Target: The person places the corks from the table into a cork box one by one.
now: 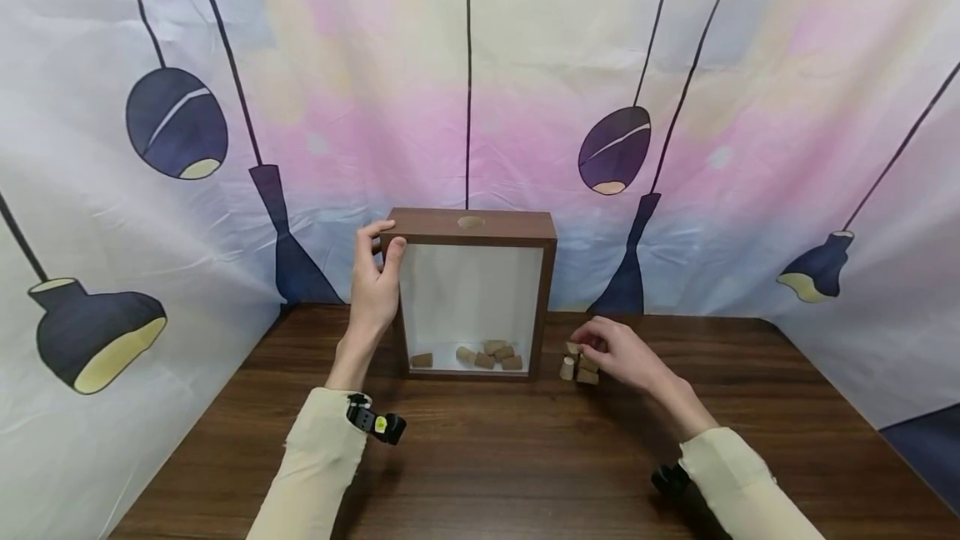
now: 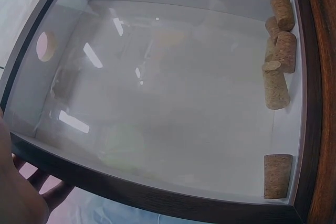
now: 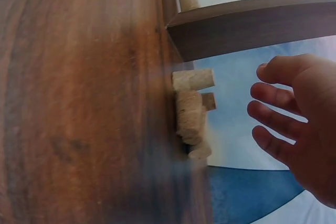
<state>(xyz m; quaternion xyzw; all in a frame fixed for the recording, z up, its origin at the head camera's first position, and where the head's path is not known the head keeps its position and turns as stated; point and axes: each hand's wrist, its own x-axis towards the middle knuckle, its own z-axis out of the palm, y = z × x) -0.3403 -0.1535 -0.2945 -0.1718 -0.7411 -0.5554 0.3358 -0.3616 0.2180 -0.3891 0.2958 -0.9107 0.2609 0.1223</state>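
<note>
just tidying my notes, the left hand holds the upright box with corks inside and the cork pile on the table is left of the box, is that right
No: the cork pile on the table is right of the box, as the head view shows. The left hand does hold the upright box, with corks inside.

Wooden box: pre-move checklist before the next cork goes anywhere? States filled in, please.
1. Wooden box upright on table: ok.
2. Left hand steadying it: ok, grips the upper left side.
3. Top hole unblocked: ok, nothing in it.
4. Loose corks near right hand: ok, piled just right of the box.
5. Cork in right hand: not ok, none held.
6. Loose cork count: cannot tell, they overlap.
</note>
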